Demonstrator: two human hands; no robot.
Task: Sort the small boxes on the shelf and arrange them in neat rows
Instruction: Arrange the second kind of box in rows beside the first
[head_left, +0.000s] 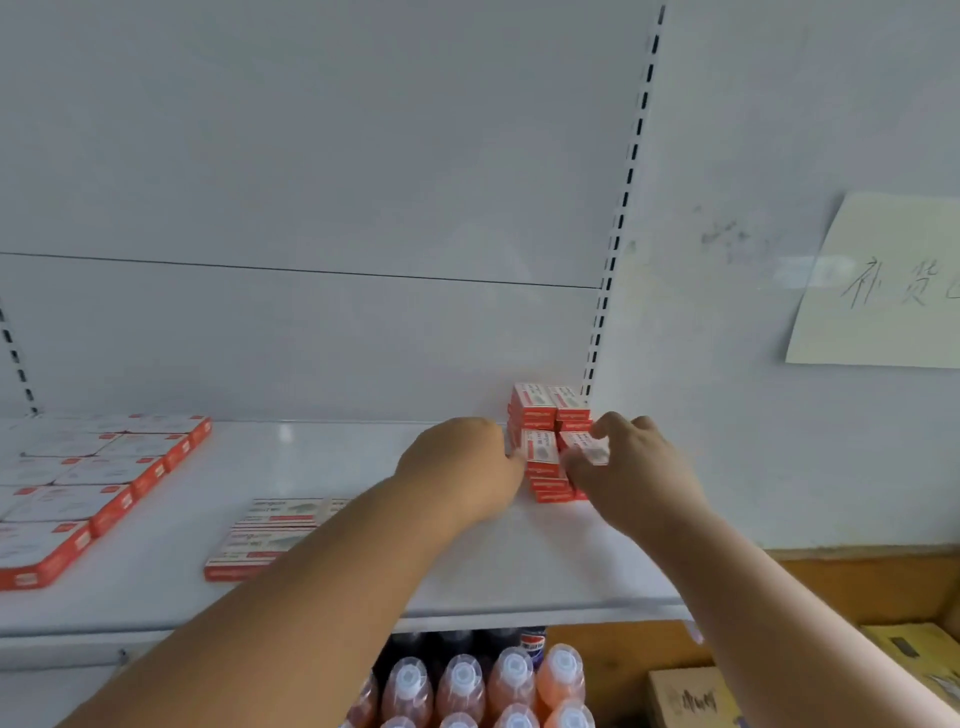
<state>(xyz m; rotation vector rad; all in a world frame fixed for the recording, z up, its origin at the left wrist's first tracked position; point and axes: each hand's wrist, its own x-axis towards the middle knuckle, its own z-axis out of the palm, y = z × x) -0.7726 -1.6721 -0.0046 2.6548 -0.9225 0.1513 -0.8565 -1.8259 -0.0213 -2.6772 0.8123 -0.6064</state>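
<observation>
Small red-and-white boxes stand stacked in the right back corner of the white shelf (363, 457): a rear stack (548, 408) against the back panel and a front stack (545, 475) of several boxes. My left hand (462, 467) presses its fingertips against the left side of the front stack. My right hand (634, 467) pinches the top small box (584, 447) on the right of that stack. Flat boxes of the same kind (265, 535) lie loose in the shelf's middle, partly behind my left forearm.
Larger flat red-edged boxes (88, 478) lie in rows at the shelf's left. Orange bottles (488, 686) stand below the shelf. Cardboard cartons (685, 696) sit at the lower right. A paper note (883, 286) hangs on the right wall beside the slotted upright (618, 228).
</observation>
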